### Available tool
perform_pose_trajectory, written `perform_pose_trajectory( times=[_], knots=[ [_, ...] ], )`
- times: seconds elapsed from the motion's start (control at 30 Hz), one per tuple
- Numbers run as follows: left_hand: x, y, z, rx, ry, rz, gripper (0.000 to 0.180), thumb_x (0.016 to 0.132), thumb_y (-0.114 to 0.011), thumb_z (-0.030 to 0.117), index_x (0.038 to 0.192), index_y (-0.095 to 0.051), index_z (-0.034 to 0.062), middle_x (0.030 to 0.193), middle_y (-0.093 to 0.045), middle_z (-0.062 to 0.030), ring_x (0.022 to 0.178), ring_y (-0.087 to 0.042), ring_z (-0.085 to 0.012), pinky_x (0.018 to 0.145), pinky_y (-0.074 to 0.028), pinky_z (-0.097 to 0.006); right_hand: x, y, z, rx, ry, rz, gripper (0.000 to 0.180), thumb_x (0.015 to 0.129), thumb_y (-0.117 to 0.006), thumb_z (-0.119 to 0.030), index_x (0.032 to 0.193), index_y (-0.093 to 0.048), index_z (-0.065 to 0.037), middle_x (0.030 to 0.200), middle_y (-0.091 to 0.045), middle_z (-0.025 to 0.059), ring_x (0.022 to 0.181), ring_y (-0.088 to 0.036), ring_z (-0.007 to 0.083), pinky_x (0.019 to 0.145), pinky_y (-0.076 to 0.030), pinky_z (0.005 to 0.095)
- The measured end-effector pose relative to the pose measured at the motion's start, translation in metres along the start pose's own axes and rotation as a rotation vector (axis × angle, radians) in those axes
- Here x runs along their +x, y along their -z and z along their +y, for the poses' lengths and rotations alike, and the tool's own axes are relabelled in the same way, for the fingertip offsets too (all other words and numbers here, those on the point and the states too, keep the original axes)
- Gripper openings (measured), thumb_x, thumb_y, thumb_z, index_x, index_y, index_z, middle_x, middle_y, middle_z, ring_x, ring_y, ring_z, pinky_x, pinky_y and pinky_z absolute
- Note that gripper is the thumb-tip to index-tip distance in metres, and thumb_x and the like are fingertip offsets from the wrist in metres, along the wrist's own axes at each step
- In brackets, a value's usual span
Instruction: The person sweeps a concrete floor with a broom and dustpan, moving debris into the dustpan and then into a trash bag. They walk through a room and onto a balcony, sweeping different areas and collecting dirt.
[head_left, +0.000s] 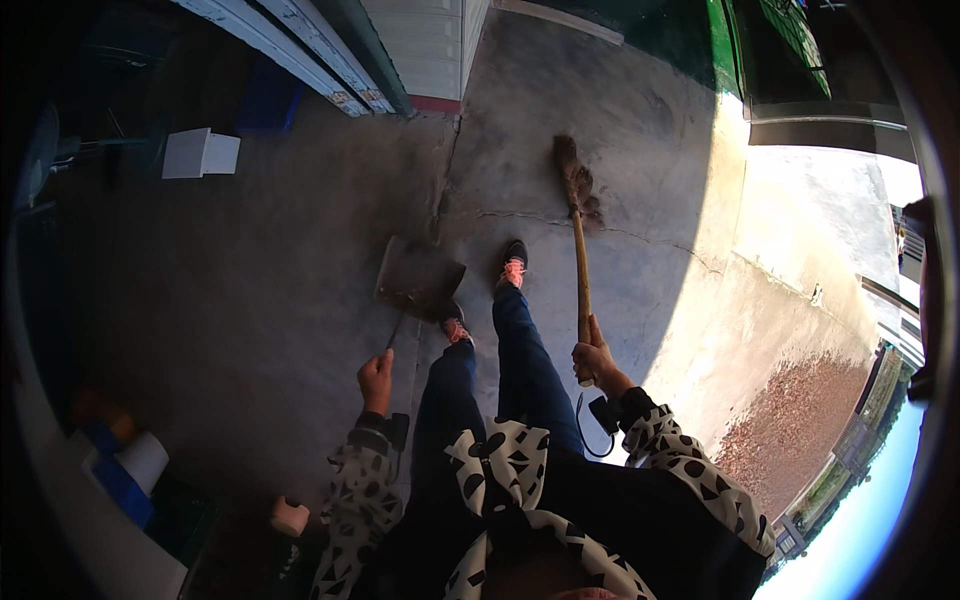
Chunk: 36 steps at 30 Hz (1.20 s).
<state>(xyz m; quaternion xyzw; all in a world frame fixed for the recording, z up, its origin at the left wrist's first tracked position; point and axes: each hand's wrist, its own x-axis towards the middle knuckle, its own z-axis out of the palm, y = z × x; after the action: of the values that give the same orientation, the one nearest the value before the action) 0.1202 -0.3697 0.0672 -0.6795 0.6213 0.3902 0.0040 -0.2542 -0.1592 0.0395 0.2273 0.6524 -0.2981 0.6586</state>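
Observation:
My right hand is wrapped round the light wooden handle of a broom, near its lower end in the picture. The broom's dark brown bristle head rests on the concrete floor ahead of my feet, beyond and right of my right shoe. In my closed left hand is the thin dark handle of a dustpan. Its broad, dull grey-brown pan lies just ahead of my left shoe and partly hides it. Whether anything lies in the pan is too dark to tell.
A long crack crosses the concrete floor. Sunlit ground with a reddish-brown spread of small pieces lies to the right. A white box stands at the far left, near a door frame. A pinkish container sits at the lower left.

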Motion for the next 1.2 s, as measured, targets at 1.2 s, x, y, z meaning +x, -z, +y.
perform_pose_trajectory(
  times=[1.2],
  knots=[
    [-0.126, -0.029, -0.007, 0.156, 0.24, 0.234, 0.042, 0.09, -0.054, 0.029, 0.061, -0.043, -0.0003, 0.053, -0.031, -0.0081, 0.052, -0.024, -0.0168, 0.048, -0.026, -0.038, 0.097, 0.211, -0.143, -1.949, 0.618, 0.0, 0.07, 0.08, -0.052, -0.018, 0.14, -0.018, -0.034, 0.067, -0.061, 0.0143, 0.065, -0.062, 0.0329, 0.061, -0.048, 0.0448]
  ],
)
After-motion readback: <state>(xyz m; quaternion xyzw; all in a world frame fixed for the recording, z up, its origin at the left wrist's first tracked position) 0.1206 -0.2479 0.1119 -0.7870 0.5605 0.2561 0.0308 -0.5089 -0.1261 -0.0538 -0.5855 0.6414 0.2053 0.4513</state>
